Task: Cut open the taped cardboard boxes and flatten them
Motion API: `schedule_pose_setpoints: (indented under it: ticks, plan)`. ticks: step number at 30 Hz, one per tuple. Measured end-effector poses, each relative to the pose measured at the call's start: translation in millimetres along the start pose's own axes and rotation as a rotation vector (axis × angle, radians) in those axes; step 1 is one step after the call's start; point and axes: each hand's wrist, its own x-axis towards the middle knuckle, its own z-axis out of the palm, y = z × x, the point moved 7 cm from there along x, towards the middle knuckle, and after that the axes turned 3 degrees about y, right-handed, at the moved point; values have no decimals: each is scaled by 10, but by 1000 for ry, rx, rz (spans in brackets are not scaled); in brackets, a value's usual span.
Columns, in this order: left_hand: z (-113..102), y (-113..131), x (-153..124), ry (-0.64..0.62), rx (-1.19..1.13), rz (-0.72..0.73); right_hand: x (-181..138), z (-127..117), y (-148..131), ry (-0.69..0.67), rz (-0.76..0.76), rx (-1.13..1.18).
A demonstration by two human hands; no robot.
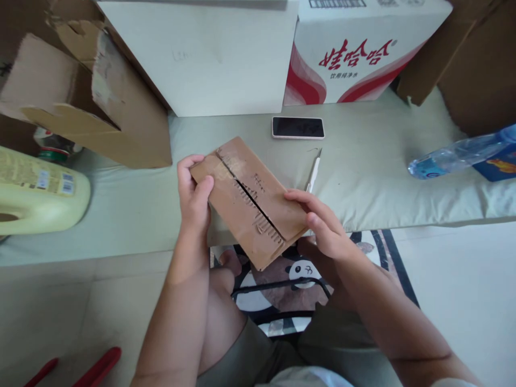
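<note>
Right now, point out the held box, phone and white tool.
Held box [263, 195]: head view, on the upward face, just right of the dark slit.
Phone [298, 128]: head view, on the middle of its dark screen.
White tool [313, 174]: head view, on its handle.

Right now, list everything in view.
Small box: one, brown, centre
Phone: one, black-screened, behind box
Cutter: one, white, near phone
Large boxes: two, mostly white, back
Cardboard: several, brown, back corners
Jug: one, yellow, left
Bottle: one, clear, right
Second bottle: one, green band, left
Packet: one, blue, right
Cover: one, sage, beneath phone
Unclear objects: two, red, lower left
Panda print: one, multicoloured, below
Shorts: one pair, olive, bottom
Left hand, right hand: two, on box
</note>
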Motion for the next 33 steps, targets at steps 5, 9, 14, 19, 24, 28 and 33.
schedule_pose_setpoints:
  ticks: [5, 9, 14, 19, 24, 28, 33]
  plan:
    - [11, -3, 8, -9, 33, 25, 27, -368, 92, 305, 116, -266]
    - [23, -8, 15, -18, 42, 34, 12, -540, 187, 423, 123, -508]
    - [24, 4, 27, 29, 62, 27, 15, -454, 495, 257, 180, -789]
    - [37, 9, 8, 26, 47, 5, 69, -459, 637, 207, 232, -879]
    - [38, 23, -11, 18, 47, 9, 130, -476, 723, 176, 320, -893]
    - [17, -23, 9, 12, 28, 20, 169, -518, 766, 242, 364, -915]
    - [-36, -120, 55, 1, 27, 85, 209, -507, 747, 153, 462, -974]
